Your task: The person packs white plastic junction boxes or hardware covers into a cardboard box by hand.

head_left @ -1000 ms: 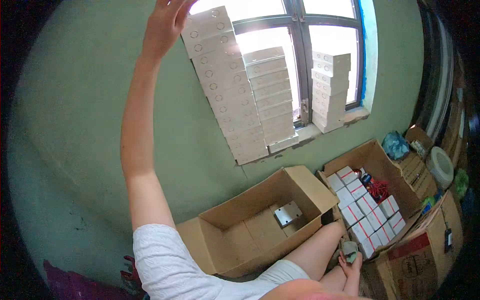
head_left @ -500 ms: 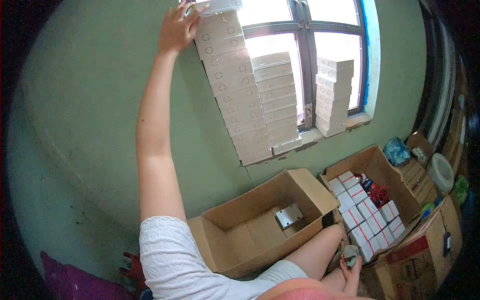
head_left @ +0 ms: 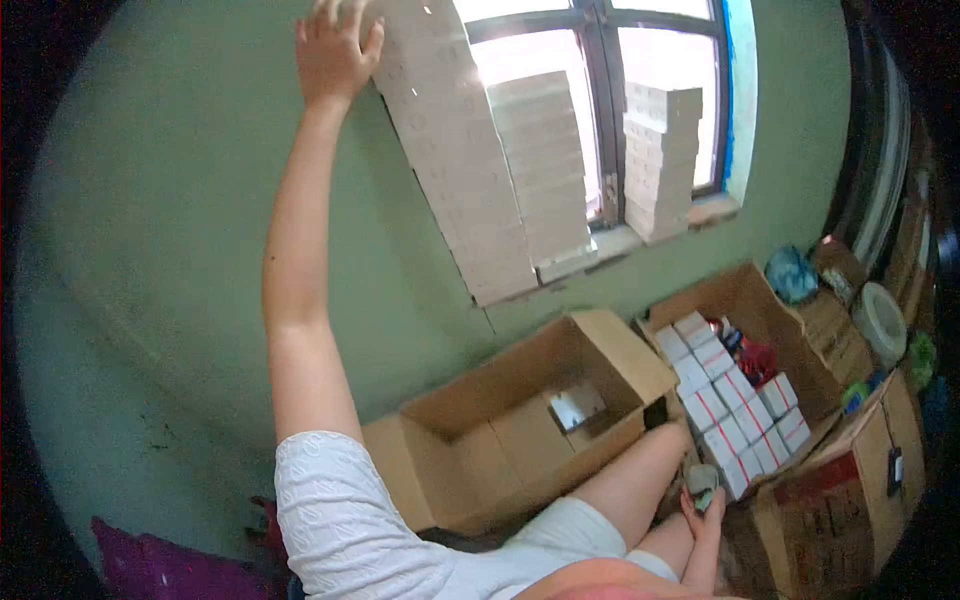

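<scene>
My left hand (head_left: pixel 338 55) is raised at the end of a stretched arm, fingers spread and pointing up, beside the upper left edge of a tall stack of white boxes (head_left: pixel 450 150) with round knockout marks. The top of that stack lies outside the view. Low on the right, beside my knee, my right hand (head_left: pixel 706 512) is curled around a small greyish round thing with a pale green part (head_left: pixel 703 480); its kind is unclear. An open cardboard box (head_left: pixel 470 405) in front of me contains one shiny metal-faced box (head_left: pixel 577 408).
Two shorter white stacks, a middle one (head_left: pixel 545 170) and a right one (head_left: pixel 662 160), stand by the window (head_left: pixel 606 110). Another carton (head_left: pixel 790 340) holds small white boxes (head_left: pixel 735 425) with red stripes. Closer on the right is a carton (head_left: pixel 825 530); purple cloth (head_left: pixel 170 565) lies lower left.
My left hand has come away from the top box and sits lower along the stack's left side. The view has tipped down slightly. My right hand keeps its hold.
</scene>
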